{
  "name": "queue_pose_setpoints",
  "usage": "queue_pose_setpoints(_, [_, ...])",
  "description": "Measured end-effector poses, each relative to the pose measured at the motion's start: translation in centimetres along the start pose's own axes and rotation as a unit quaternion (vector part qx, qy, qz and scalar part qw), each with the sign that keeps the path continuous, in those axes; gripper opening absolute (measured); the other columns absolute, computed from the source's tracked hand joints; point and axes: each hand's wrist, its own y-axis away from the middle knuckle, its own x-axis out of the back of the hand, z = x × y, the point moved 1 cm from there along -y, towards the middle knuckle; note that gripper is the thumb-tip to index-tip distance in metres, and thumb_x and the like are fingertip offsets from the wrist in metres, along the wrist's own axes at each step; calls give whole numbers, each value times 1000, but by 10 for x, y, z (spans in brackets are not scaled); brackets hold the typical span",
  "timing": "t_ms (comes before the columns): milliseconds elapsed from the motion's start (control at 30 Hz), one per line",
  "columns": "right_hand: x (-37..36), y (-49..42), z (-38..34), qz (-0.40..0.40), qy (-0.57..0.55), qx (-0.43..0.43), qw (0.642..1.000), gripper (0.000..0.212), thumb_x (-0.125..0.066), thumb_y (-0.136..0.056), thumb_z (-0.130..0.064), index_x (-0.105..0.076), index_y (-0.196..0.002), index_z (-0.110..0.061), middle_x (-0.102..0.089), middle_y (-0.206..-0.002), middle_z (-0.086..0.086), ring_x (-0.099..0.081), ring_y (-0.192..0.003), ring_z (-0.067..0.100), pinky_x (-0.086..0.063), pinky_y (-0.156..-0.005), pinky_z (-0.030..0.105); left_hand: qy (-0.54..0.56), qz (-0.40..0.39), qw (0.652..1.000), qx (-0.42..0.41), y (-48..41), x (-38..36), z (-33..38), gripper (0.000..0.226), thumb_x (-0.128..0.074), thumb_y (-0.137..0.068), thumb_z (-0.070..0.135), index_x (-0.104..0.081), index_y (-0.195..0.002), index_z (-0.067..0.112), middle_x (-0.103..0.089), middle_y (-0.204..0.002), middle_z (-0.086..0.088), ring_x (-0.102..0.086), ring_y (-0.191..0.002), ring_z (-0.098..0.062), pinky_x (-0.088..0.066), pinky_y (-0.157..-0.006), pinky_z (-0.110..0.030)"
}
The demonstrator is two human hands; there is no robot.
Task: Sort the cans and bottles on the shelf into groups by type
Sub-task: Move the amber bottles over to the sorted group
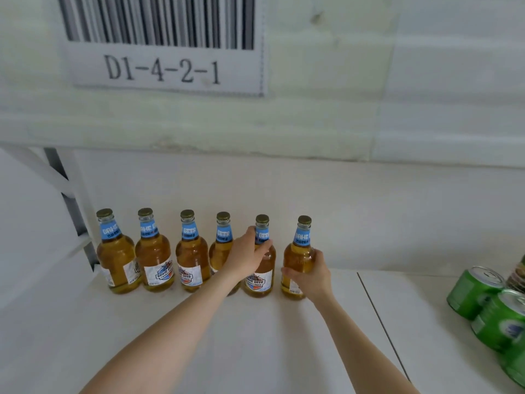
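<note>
White shelf (255, 336) boards fill the near view, with a thin seam (380, 322) running back on the right. Two bare forearms reach in from the bottom edge. Green cans (500, 322) cluster at the right edge, touching one another and well apart from the glass. Further in, the right hand (311, 275) wraps round the belly of the sixth bottle (298, 257), thumb on its near side and fingers curled round its right side. Just to its left, the left hand (245, 251) clasps the fifth bottle (258, 280) at its shoulder and neck. Both belong to a row of six amber bottles (154, 257) standing upright near the back wall, with gold caps and blue neck bands. Above, a barcode label (164, 66) reads D1-4-2-1.
</note>
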Motion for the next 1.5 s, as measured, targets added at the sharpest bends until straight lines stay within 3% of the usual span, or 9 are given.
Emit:
queue_pose_setpoints(267, [-2,-4,8,11,-41,1,999,72,-92,-57,-32,-53,-118,-29,-65,-108,-6,-63,-100,17,-54,-87,35,23,-1,1000,3,-1,-2,-1,41,-52,-98,38,-45,-129,12,-64,-124,-7,-63,-108,-20,-46,-81,-23])
queue_pose_setpoints(433, [5,14,6,4,-92,-19,996,70,-92,-59,-19,-56,-118,-27,-66,-105,-7,-62,-93,10,-47,-73,23,20,14,1000,-4,12,-6,0,39,-52,-97,38,-47,-126,12,-64,-121,-3,-62,-107,-18,-45,-80,-22])
queue_pose_setpoints(567, [13,37,2,-3,-144,-45,989,64,-90,-61,-11,-55,-112,-29,-65,-98,-10,-60,-86,1,-44,-62,16,26,33,999,-11,29,-4,-3,36,-52,-96,42,-50,-117,13,-65,-109,-2,-62,-100,-18,-51,-83,-33])
queue_pose_setpoints(733, [20,66,-1,0,-190,-79,979,59,-88,-64,-11,-57,-110,-30,-67,-102,-5,-64,-89,10,-48,-64,22,90,53,994,20,55,7,-2,34,-52,-97,37,-52,-120,11,-63,-108,-2,-57,-97,-10,-42,-82,-24])
queue_pose_setpoints(867, [24,90,-5,-7,-228,-94,969,55,-86,-66,-10,-60,-112,-25,-70,-102,1,-68,-89,18,-53,-66,29,114,41,991,50,80,19,-6,43,-50,-97,41,-50,-131,15,-62,-116,2,-57,-109,-14,-46,-94,-33])
queue_pose_setpoints(1167, [33,160,-18,-21,-244,-83,966,50,-84,-70,-11,-62,-114,-20,-72,-102,4,-71,-90,22,-55,-68,31,128,37,989,70,138,57,-3,44,-49,-97,42,-48,-133,16,-58,-112,7,-52,-102,-8,-41,-86,-26])
queue_pose_setpoints(1333, [37,208,-20,-2,-241,-79,967,50,-83,-70,-12,-62,-115,-19,-71,-102,4,-70,-88,19,-53,-64,28,133,45,989,50,177,80,3,45,-48,-97,45,-49,-133,18,-59,-117,5,-54,-111,-14,-45,-100,-38])
queue_pose_setpoints(1500, [43,255,-19,3,-228,-70,971,54,-85,-68,-14,-61,-116,-20,-70,-103,3,-68,-92,20,-53,-69,31,100,31,994,34,219,88,4,44,-50,-95,48,-54,-127,17,-65,-117,1,-59,-109,-18,-48,-98,-43])
